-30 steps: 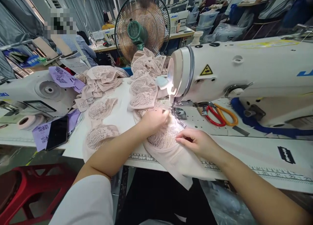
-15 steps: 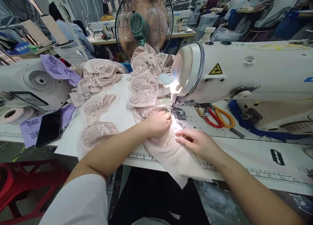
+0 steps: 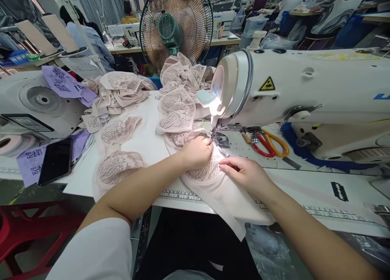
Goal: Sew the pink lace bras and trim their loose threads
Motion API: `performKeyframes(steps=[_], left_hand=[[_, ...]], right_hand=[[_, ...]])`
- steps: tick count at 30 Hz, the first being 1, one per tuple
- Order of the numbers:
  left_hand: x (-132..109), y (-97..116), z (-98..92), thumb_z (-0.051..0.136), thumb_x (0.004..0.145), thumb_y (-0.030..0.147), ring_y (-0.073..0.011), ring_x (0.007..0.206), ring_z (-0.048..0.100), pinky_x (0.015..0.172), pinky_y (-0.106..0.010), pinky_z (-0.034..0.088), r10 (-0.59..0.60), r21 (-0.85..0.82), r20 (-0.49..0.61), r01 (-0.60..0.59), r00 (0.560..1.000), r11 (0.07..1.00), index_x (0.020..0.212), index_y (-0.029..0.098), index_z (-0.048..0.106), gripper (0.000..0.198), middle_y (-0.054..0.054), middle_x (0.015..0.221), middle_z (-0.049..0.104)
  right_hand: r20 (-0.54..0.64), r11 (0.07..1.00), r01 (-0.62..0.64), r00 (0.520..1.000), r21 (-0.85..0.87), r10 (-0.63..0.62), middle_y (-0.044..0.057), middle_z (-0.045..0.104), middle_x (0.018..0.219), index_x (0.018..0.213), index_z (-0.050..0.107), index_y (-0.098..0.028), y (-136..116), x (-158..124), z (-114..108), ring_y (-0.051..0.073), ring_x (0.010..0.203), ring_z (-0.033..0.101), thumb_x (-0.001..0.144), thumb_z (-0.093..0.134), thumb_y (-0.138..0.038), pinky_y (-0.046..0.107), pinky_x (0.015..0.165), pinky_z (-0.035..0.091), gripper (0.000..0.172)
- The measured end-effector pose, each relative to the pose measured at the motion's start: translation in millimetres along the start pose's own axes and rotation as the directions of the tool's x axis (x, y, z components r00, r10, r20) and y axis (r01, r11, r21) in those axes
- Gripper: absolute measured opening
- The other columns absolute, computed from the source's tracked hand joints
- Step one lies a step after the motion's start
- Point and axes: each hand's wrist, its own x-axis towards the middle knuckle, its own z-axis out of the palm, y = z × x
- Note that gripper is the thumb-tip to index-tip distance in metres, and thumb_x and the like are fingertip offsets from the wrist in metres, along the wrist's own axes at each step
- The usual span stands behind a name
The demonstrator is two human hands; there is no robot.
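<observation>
A pale pink lace bra [image 3: 207, 175] lies under the needle of the white sewing machine [image 3: 292, 85], its band hanging over the table's front edge. Just left of the presser foot, my left hand [image 3: 198, 152] is closed on the lace cup, fingers curled at the seam. My right hand [image 3: 243, 172] pinches the fabric edge on the near right side of the needle, thumb and forefinger together. The machine's lamp lights the lace brightly, and the stitching point is partly hidden by my left fingers. More joined lace cups [image 3: 178, 113] trail behind the needle.
Red-and-orange-handled scissors [image 3: 271, 144] lie beneath the machine arm, and a razor blade [image 3: 339, 191] lies to the right. Another bra [image 3: 118, 166] and a garment pile [image 3: 118, 91] sit left, near a phone [image 3: 55, 161]. A large fan [image 3: 176, 24] stands behind. Co-workers sit farther back.
The bra's hanging band has shifted slightly right and down. Both hands keep nearly the same hold beside the needle. The whole view has shifted a little.
</observation>
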Motion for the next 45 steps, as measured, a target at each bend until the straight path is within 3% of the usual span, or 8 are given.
performKeyframes(steps=[9,15,19,23,29,37,41,45], left_hand=[[1.4,-4.5,-2.4,0.043,0.094,0.017,-0.0279,0.116,0.058,0.099,-0.037,0.047,-0.050,-0.038,-0.001,0.050,0.999,0.998,0.121,0.003,0.066,0.038,-0.018,0.135,0.061],[-8.5,-5.1,-13.6,0.041,0.096,0.021,-0.0287,0.120,0.056,0.098,-0.044,0.045,-0.001,-0.044,0.005,0.001,1.000,0.999,0.111,0.018,0.073,0.036,-0.010,0.127,0.066],[-18.1,2.3,-26.8,0.041,0.099,0.044,-0.0306,0.119,0.056,0.105,-0.050,0.041,-0.023,-0.084,0.103,0.031,0.994,0.996,0.112,0.018,0.073,0.043,-0.011,0.123,0.067],[-24.8,7.5,-32.7,0.052,0.084,0.072,-0.0382,0.132,0.045,0.111,-0.062,0.031,-0.046,-0.088,0.173,0.062,0.984,0.994,0.124,0.018,0.066,0.068,-0.016,0.139,0.058],[-31.9,11.5,-36.3,0.072,0.073,0.065,-0.0444,0.148,0.023,0.113,-0.071,0.022,-0.138,-0.039,0.248,0.153,0.959,0.988,0.142,0.020,0.050,0.086,-0.020,0.159,0.036],[-33.8,8.7,-45.5,0.072,0.074,0.060,-0.0493,0.148,0.020,0.107,-0.078,0.028,-0.287,-0.046,0.302,0.315,0.909,0.948,0.141,0.022,0.050,0.080,-0.020,0.163,0.026],[-33.8,11.9,-48.2,0.074,0.075,0.055,-0.0535,0.141,0.031,0.093,-0.068,0.049,-0.405,-0.047,0.316,0.440,0.858,0.897,0.144,0.023,0.046,0.081,-0.020,0.165,0.020],[-31.9,11.0,-51.4,0.073,0.080,0.049,-0.0428,0.119,0.060,0.079,-0.045,0.058,-0.472,-0.023,0.342,0.509,0.813,0.860,0.147,0.022,0.041,0.079,-0.023,0.165,0.018]], right_hand=[[-0.076,0.999,0.006,0.997,-0.044,-0.009,0.004,0.077,0.088,0.084,0.073,-0.026,1.3,3.1,6.4,0.023,0.081,0.070,0.085,0.051,-0.041,0.032,0.067,0.049,0.027],[-0.068,0.995,0.015,0.997,-0.097,-0.022,0.004,0.077,0.094,0.088,0.075,-0.026,2.7,3.0,6.6,0.023,0.086,0.071,0.087,0.053,-0.039,0.030,0.068,0.051,0.026],[-0.052,0.989,0.031,0.998,-0.142,-0.039,0.004,0.077,0.096,0.089,0.076,-0.026,2.8,2.2,5.3,0.023,0.087,0.070,0.089,0.051,-0.039,0.030,0.068,0.050,0.028],[-0.040,0.979,0.043,0.998,-0.198,-0.052,0.005,0.077,0.094,0.085,0.076,-0.026,2.2,1.4,4.2,0.023,0.085,0.070,0.089,0.050,-0.039,0.030,0.065,0.049,0.029],[-0.007,0.965,0.056,0.998,-0.255,-0.060,0.006,0.076,0.098,0.094,0.076,-0.026,-0.7,-1.4,-0.2,0.023,0.085,0.069,0.093,0.045,-0.041,0.031,0.067,0.051,0.034],[0.066,0.933,0.070,0.997,-0.353,-0.050,0.007,0.075,0.104,0.098,0.075,-0.026,-2.0,-1.7,-3.8,0.025,0.092,0.069,0.096,0.041,-0.039,0.032,0.069,0.050,0.036],[0.099,0.906,0.054,0.995,-0.421,-0.013,0.007,0.075,0.105,0.103,0.074,-0.026,-5.9,-1.4,-4.0,0.024,0.092,0.069,0.098,0.037,-0.040,0.030,0.066,0.048,0.040],[0.116,0.864,0.027,0.993,-0.502,0.037,0.006,0.075,0.102,0.116,0.071,-0.027,-11.4,0.6,-1.6,0.023,0.087,0.068,0.098,0.036,-0.038,0.029,0.060,0.042,0.041]])
